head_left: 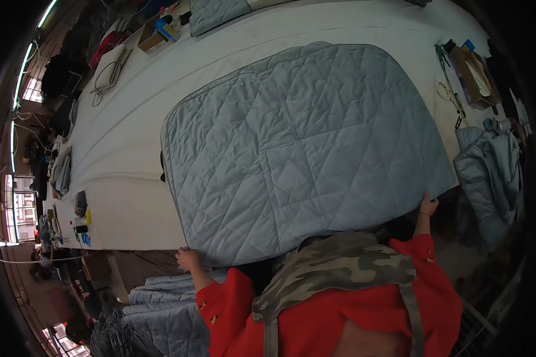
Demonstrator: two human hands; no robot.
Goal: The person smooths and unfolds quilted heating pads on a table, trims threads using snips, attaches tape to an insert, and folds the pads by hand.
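Observation:
A grey-blue quilted blanket with rounded far corners and a stitched square near its middle lies spread over the white-covered table. Its near edge reaches the front of the table, close to my body. My left hand pinches the blanket's near left corner. At the near right corner, my right hand has its fingers closed on the edge. Small wrinkles run across the blanket's left and far parts, while its right side lies smoother.
At the right stand a cardboard box and green-handled tools, with bunched grey fabric hanging nearby. Another box and folded quilted fabric lie at the far side. More quilted pieces hang below the table's front left edge.

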